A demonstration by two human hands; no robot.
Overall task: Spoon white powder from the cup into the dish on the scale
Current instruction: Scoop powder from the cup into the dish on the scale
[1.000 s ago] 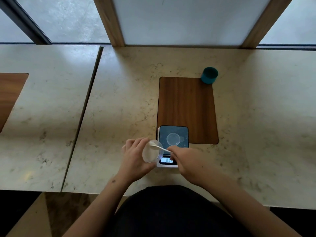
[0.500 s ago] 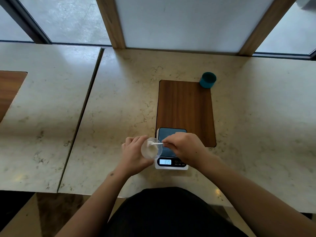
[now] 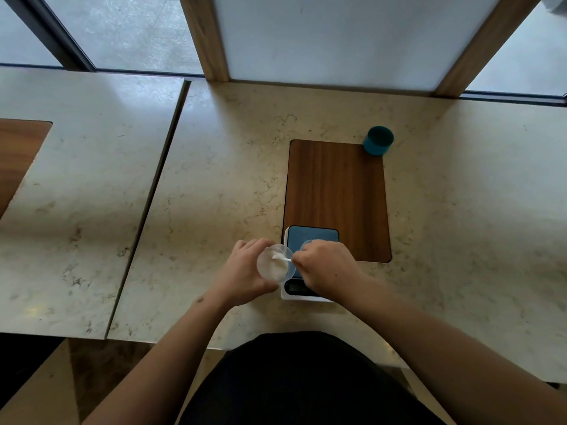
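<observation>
Head view, at the counter.

A: Which step? Scooping, I'd say. Left hand (image 3: 242,273) wrapped round the tilted clear cup (image 3: 274,263); right hand (image 3: 325,268) pinching a white spoon (image 3: 283,257), its tip inside the cup among the powder.

B: And the dish (image 3: 306,244)?

A: On the scale (image 3: 313,237), just beyond the right knuckles, mostly hidden. Next: lift level, carry a short way across.

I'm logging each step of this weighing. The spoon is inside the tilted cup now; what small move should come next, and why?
Probably lift the spoon out with its powder and carry it right to the dish on the scale. The right hand holds the spoon with its tip in the clear cup, which the left hand tilts toward it, and the dish sits just beyond.
</observation>
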